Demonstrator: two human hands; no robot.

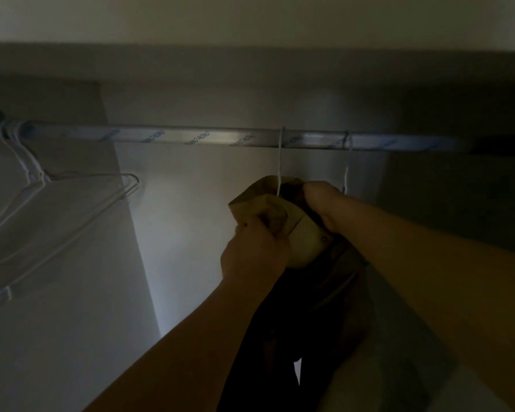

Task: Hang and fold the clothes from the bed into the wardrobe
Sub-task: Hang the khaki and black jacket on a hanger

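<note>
Both hands, left and right, gripping dark garment (tan lining showing), hung from rail

Brown garment (tan lining showing at the top) hangs bunched on a white wire hanger, hooked over the wardrobe's metal rail.

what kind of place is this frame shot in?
Most likely the inside of a wardrobe. A metal hanging rail spans plain panel walls, empty wire hangers hang at its left end, and both hands, left hand and right hand, grip a brown garment hanging from it.
</note>
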